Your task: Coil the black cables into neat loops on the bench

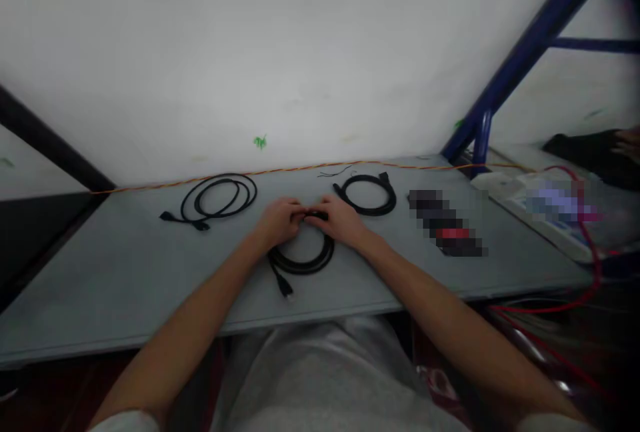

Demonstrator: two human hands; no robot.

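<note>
Both hands are on the desk (100,285) at centre, close together. The left hand (279,222) and the right hand (341,221) are closed from either side on a small black plug (316,216), with the fingers of each meeting over it; neither hand is released. The plug sits at the upper edge of a coiled black cable (301,261), which lies flat on the desk directly below the hands. A second black connector (285,287) on that cable points toward the desk's near edge.

Two further black cables lie coiled on the desk. One (219,197) is left of the hands, with both connector ends lying at its lower left. The other (367,195) is just right of the hands, with a connector at each side of its upper edge. Further right is an object (445,222) too blurred to identify, showing dark and red areas.

A twisted orange-and-red wire (280,173) runs along the desk's far edge against the white wall (250,52), with a thin dark wire (336,171) beside it. A white power strip (540,209) sits at the far right, with a red cable (595,265) hanging past the desk edge. A blue metal frame (530,52) rises at the right corner.
</note>
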